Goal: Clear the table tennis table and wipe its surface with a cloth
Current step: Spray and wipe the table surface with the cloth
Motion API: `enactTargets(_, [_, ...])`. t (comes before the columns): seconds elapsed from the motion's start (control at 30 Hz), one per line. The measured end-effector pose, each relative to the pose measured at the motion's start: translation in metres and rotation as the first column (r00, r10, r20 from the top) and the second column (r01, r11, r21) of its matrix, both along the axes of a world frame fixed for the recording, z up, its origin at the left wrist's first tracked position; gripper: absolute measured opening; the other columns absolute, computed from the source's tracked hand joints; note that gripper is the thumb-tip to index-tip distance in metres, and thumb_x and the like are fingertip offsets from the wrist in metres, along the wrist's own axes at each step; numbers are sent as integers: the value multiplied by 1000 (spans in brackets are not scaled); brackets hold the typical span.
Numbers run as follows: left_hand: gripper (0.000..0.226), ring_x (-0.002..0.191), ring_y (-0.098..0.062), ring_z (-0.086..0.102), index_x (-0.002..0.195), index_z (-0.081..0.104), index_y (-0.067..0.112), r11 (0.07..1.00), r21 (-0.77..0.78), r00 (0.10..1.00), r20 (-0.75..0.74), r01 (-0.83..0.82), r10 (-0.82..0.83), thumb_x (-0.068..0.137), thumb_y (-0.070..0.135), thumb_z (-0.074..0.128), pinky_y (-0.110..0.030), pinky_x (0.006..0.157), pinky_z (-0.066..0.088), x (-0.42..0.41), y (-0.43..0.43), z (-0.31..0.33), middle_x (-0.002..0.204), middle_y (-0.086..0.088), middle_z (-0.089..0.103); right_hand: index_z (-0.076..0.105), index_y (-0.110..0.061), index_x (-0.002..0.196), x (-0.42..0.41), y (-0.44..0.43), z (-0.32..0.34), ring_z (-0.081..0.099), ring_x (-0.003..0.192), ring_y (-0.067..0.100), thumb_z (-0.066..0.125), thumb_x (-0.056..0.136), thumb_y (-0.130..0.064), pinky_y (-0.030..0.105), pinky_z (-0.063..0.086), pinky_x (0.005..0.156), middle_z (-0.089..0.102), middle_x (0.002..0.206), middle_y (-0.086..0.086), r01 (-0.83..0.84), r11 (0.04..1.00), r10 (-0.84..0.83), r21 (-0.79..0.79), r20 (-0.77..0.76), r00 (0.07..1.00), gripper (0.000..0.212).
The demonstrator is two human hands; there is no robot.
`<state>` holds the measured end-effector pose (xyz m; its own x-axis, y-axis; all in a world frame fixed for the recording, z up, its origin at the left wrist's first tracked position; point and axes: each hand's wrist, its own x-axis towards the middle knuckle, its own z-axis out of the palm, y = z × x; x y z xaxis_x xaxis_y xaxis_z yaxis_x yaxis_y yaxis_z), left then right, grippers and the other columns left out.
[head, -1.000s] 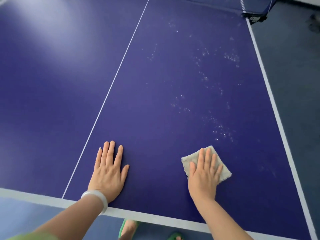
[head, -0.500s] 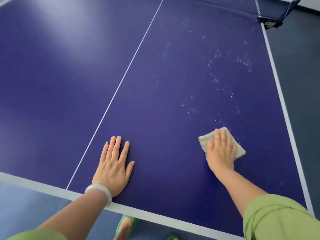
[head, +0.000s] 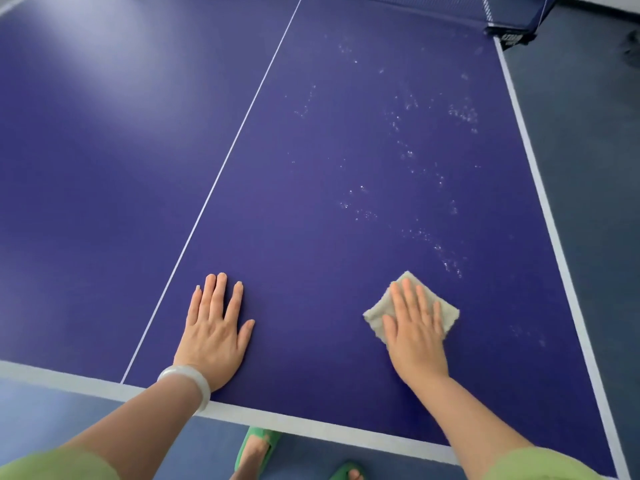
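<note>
The blue table tennis table fills the view, with a white centre line and white edge bands. A folded beige cloth lies on its right half near the front edge. My right hand presses flat on the cloth with straight fingers. My left hand rests flat on the bare surface just right of the centre line, a pale bangle on its wrist. Whitish specks are scattered over the right half beyond the cloth.
The net and its clamp stand at the far right corner. Dark floor runs along the table's right side. My feet in green slippers show below the table's front edge.
My right hand pushed the cloth away and to the right, then drew it back toward the front edge. The left hand has stayed planted in place.
</note>
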<state>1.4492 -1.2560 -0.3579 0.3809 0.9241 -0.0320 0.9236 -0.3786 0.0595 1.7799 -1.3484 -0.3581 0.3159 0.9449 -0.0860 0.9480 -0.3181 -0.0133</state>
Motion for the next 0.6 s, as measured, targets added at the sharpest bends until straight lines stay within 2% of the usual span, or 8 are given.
enactTargets(0.07, [68,145,-43,23,147,39,1,1000,7,1000,-20,11,-10,98,45,24,-50,121,9,0,1,0,153,-26,32,9,-18,158,26,0,3,-2,153,21,6,103,-44,51,4,122,-1,165,2,295,954,-297,-57,-30,954,61])
enactTargets(0.13, [68,144,-45,25,146,40,-1,1000,-6,999,-49,22,-23,98,44,23,-52,119,12,0,0,0,152,-28,33,1,-17,158,18,3,10,-9,152,23,13,104,-41,52,0,122,-8,165,3,416,902,-425,-113,-75,902,60])
enactTargets(0.2, [68,142,-46,27,143,43,-2,999,-32,998,-54,-22,21,97,43,22,-54,118,17,5,1,4,149,-29,35,9,-15,158,-12,2,10,-2,153,26,16,104,-39,53,2,121,2,166,7,363,930,-368,-61,-102,924,60])
enactTargets(0.3, [65,140,-45,32,132,50,-5,992,-44,992,31,-117,118,95,41,23,-55,118,22,32,-2,16,143,-27,42,27,-12,155,-72,-21,7,18,150,31,21,99,-40,55,12,119,20,162,11,32,999,-32,8,-79,996,62])
enactTargets(0.43, [62,140,-39,36,136,50,-1,999,-35,993,115,27,-23,98,40,23,-49,119,25,105,-41,15,145,-21,45,17,-14,157,-74,-73,10,9,152,27,28,102,-40,53,15,118,9,166,6,-263,965,264,21,-86,961,62])
enactTargets(0.5, [65,144,-39,30,144,41,-1,998,-55,993,118,14,-7,98,41,22,-48,120,18,131,-62,9,152,-23,37,16,-16,158,-37,-94,6,7,153,25,26,103,-40,52,17,118,6,166,4,-275,961,275,19,-30,961,61])
enactTargets(0.53, [67,146,-39,26,148,36,-1,998,-58,995,101,-17,23,98,41,21,-49,119,16,137,-69,6,155,-23,31,17,-15,157,-14,-103,3,7,153,25,21,104,-41,53,18,118,7,166,4,-210,978,210,11,-3,978,59])
enactTargets(0.6, [68,148,-38,19,151,28,-1,997,-47,996,55,-61,64,99,41,17,-50,120,14,142,-76,1,159,-22,24,19,-14,157,30,-114,-1,8,153,25,10,104,-43,55,20,118,8,165,5,67,998,-67,13,13,998,61])
